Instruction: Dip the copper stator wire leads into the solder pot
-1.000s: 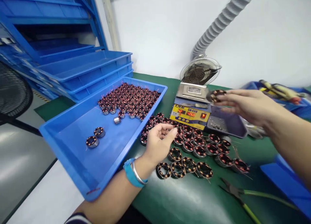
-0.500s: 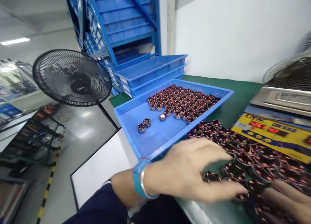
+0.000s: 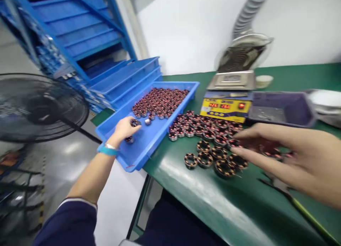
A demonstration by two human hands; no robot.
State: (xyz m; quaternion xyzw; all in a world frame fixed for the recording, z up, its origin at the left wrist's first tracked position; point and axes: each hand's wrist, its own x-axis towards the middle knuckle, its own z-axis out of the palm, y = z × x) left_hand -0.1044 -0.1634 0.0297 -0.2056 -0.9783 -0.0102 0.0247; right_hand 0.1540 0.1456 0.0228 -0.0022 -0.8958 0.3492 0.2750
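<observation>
The fingers (image 3: 131, 126) of the left hand (image 3: 123, 129) pinch one small copper-wound stator ring (image 3: 134, 123) just above the floor of the blue plastic tray (image 3: 149, 146), whose raised rim keeps the packed rings (image 3: 160, 102) together at its far end. The right hand (image 3: 287, 153), fingers spread and loosely extended, hovers blurred over loose rings (image 3: 213, 157) on the green tabletop (image 3: 202, 203); I cannot tell whether it grips one.

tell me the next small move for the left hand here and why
Probably close the fingers on the wound coil: the left hand sits in the blue tray with fingertips at a loose coil, while the right hand hovers over coils on the table.
</observation>
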